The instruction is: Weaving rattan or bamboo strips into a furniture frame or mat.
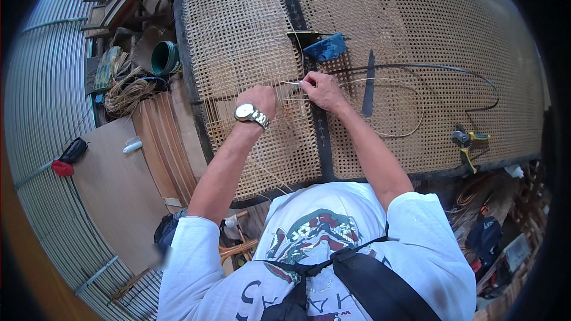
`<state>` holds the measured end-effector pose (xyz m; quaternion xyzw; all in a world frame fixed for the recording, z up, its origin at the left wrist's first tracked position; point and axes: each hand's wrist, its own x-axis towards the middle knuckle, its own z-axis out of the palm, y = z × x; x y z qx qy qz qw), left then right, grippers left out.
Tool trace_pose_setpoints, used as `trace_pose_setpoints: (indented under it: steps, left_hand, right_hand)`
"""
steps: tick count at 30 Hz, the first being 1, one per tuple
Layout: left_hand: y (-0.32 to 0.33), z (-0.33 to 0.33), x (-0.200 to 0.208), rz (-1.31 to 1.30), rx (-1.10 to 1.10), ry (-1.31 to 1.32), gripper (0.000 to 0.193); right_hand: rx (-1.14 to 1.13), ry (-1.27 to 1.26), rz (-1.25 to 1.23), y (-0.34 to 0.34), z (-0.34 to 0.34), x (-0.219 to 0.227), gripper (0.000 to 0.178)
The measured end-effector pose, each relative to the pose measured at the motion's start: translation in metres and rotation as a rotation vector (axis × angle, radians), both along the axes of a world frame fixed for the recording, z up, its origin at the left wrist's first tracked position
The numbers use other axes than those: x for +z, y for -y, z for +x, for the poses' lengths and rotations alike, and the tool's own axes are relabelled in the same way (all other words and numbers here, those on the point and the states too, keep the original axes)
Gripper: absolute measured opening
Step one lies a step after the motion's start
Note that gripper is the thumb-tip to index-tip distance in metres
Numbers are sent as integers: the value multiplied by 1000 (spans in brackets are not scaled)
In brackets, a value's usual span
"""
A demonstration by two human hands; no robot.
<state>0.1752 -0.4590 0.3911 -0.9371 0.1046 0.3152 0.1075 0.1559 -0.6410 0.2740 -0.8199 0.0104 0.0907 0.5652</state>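
A large panel of woven cane webbing (pixel 380 30) in a dark frame lies before me, split by a dark crossbar (pixel 323 137). My left hand (pixel 260 100), wearing a wristwatch, is closed low over the left section; whatever its fingers grip is hidden beneath it. Just right of it, my right hand (pixel 323 91) pinches the end of a pale cane strand (pixel 289 82) between thumb and fingers, close to the crossbar. Around both hands the weave has gaps and loose strands. A long cane strand (pixel 423 104) loops over the right section behind my right hand.
On the right section lie a blue block-like piece (pixel 326 47), a dark knife-like blade (pixel 368 86), a dark curved strip (pixel 458 70) and yellow-handled pliers (pixel 463 137). Bundled cane (pixel 128 92) and a green bucket (pixel 165 58) stand left, by corrugated metal (pixel 44 142).
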Motion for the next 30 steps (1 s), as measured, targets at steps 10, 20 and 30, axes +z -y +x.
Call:
trace_pose_setpoints:
  steps: [10,20,30]
  left_hand:
    - [-4,0,-15,-87,94,91,20]
    - [-67,-18,-52,-607,537,38,29]
    - [-17,-4,-10,-215,318,37,24]
  right_hand:
    - [-27,-30,36,1,-2,2,24]
    - [1,-38,31,0,-3,6,24]
    - [1,-53,6,1,-2,9,23]
